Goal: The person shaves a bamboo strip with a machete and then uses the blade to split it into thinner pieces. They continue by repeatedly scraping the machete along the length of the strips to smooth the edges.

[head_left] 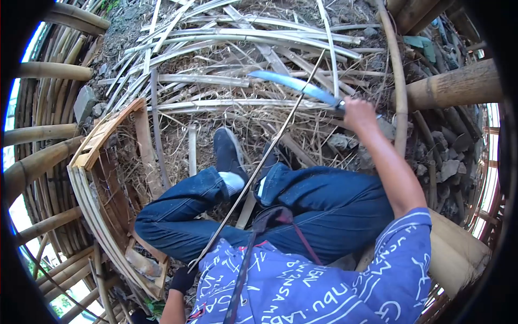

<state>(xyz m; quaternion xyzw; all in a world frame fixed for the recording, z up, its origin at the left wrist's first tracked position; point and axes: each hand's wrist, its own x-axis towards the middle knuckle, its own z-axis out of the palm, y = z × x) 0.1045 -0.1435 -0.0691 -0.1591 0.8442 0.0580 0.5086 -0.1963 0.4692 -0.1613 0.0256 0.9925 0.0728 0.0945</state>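
My right hand is wrapped round the handle of a long curved machete, its blade pointing left over the ground. A long thin bamboo strip slants from my left side up past my legs, and the blade overlaps it near its far end. My left hand, in a dark glove, is closed on the near end of that strip, low beside my shirt; part of the hand is hidden. The strip passes over my crossed legs in blue jeans.
Split bamboo strips and shavings litter the ground ahead. A wooden frame stands at my left. Thick bamboo poles and rubble lie to the right, and bamboo slats wall both sides.
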